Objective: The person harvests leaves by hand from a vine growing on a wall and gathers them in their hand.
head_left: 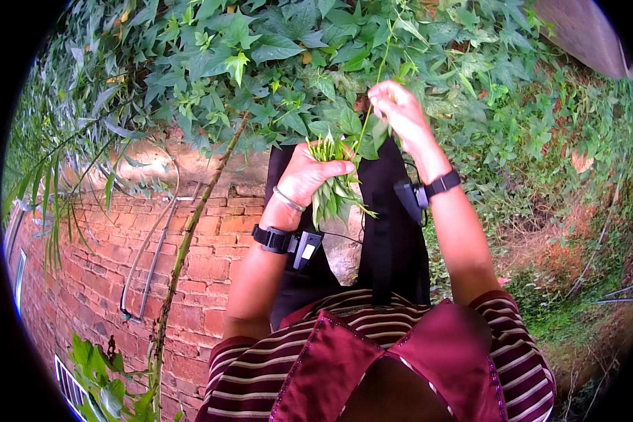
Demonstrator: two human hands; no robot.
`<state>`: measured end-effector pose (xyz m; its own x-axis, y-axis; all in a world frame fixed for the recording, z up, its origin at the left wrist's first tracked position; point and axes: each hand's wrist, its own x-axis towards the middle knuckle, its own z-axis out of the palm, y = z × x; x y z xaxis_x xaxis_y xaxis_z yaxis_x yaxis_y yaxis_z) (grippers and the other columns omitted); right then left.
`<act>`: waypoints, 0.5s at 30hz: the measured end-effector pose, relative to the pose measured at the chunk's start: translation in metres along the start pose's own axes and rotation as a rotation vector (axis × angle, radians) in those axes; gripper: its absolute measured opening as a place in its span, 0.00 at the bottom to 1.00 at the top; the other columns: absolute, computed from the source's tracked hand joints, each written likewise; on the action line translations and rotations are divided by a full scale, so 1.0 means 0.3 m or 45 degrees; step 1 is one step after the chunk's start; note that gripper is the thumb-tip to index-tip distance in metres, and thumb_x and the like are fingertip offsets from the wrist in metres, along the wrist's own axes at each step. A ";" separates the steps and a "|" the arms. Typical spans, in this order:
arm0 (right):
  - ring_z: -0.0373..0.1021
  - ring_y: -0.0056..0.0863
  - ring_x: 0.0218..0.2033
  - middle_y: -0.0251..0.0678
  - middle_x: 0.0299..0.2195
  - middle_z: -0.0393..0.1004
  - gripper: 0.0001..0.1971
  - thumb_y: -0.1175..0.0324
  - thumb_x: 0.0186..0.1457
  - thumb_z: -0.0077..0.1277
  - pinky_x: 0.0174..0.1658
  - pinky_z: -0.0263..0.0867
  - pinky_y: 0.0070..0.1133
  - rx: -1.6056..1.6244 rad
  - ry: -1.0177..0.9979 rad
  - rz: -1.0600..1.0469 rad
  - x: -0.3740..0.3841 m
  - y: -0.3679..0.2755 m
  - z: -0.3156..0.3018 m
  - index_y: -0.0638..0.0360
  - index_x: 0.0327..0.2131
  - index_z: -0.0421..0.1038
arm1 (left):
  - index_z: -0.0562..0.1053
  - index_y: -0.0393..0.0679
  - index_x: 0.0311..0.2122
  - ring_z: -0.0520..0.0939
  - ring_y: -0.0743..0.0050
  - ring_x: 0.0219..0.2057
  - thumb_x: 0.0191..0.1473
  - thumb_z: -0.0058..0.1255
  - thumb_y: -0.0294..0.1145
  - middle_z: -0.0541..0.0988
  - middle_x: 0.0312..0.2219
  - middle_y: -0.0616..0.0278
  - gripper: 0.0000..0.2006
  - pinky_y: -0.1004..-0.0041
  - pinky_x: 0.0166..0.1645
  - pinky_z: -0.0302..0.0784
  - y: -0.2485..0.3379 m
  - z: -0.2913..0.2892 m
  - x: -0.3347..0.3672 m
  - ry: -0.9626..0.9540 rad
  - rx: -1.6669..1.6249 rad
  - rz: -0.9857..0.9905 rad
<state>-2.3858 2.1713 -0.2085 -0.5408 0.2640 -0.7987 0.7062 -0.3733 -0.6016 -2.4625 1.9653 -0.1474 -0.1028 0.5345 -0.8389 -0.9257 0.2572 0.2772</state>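
Head view: my left hand [307, 173] is wrapped around the leaf bunch [329, 200]; beyond the bunch, to its right, my right hand [402, 116] pinches 1 thin vine [363, 132]. Both look light, soft, easily bruised; best held by their stems [323, 150].

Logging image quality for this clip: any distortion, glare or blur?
All head view: fisheye curves the brick wall toward the rim; strong light brightens the right hand; a soft blur covers part of the maroon collar; the leaf bunch looks fairly clear.
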 end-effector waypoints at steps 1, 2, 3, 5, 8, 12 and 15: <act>0.62 0.15 0.27 0.25 0.26 0.68 0.09 0.64 0.56 0.55 0.32 0.60 0.17 -0.004 -0.056 0.048 -0.027 -0.010 0.017 0.58 0.32 0.69 | 0.78 0.38 0.37 0.81 0.77 0.31 0.42 0.64 0.18 0.81 0.30 0.65 0.13 0.74 0.41 0.77 -0.009 -0.006 -0.006 0.016 -0.021 0.035; 0.62 0.15 0.27 0.25 0.27 0.67 0.13 0.61 0.54 0.59 0.32 0.60 0.17 -0.010 -0.112 0.087 -0.060 -0.020 0.037 0.59 0.31 0.68 | 0.78 0.38 0.37 0.81 0.77 0.31 0.43 0.64 0.18 0.81 0.30 0.65 0.13 0.74 0.41 0.78 -0.006 -0.003 -0.007 0.046 0.014 0.043; 0.61 0.14 0.28 0.25 0.26 0.66 0.16 0.58 0.52 0.62 0.31 0.59 0.18 -0.129 -0.090 -0.005 -0.091 0.000 0.048 0.58 0.30 0.67 | 0.78 0.38 0.37 0.81 0.78 0.31 0.43 0.64 0.17 0.82 0.30 0.65 0.13 0.75 0.40 0.78 -0.012 0.006 -0.010 0.052 0.050 0.055; 0.61 0.15 0.28 0.25 0.24 0.65 0.21 0.55 0.47 0.67 0.29 0.58 0.18 -0.170 -0.043 -0.038 -0.130 0.071 0.070 0.56 0.27 0.64 | 0.78 0.37 0.38 0.81 0.80 0.32 0.44 0.63 0.17 0.82 0.31 0.65 0.13 0.76 0.40 0.78 -0.042 -0.007 0.007 0.035 0.162 0.116; 0.61 0.13 0.25 0.26 0.25 0.68 0.14 0.62 0.53 0.62 0.28 0.58 0.16 -0.129 -0.211 0.228 -0.195 0.054 0.093 0.59 0.29 0.67 | 0.78 0.37 0.42 0.80 0.82 0.34 0.44 0.63 0.16 0.82 0.33 0.66 0.16 0.77 0.41 0.78 -0.081 -0.008 0.010 0.019 0.150 0.204; 0.63 0.11 0.28 0.24 0.30 0.71 0.06 0.68 0.60 0.53 0.30 0.58 0.13 0.180 -0.306 0.169 -0.239 0.063 0.109 0.60 0.38 0.71 | 0.78 0.38 0.40 0.80 0.82 0.34 0.44 0.62 0.15 0.82 0.33 0.67 0.15 0.77 0.41 0.78 -0.105 -0.023 -0.005 0.035 0.156 0.153; 0.62 0.09 0.31 0.21 0.34 0.70 0.09 0.70 0.61 0.51 0.32 0.57 0.12 0.346 -0.416 0.165 -0.265 0.050 0.091 0.58 0.45 0.70 | 0.79 0.39 0.37 0.80 0.82 0.32 0.43 0.62 0.16 0.82 0.31 0.67 0.13 0.77 0.40 0.77 -0.093 -0.034 -0.018 0.067 0.164 0.131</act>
<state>-2.3448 2.1204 -0.1534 -0.6028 -0.0789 -0.7940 0.6554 -0.6165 -0.4363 -2.4399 1.9469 -0.1553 -0.2168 0.5212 -0.8254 -0.8555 0.3058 0.4178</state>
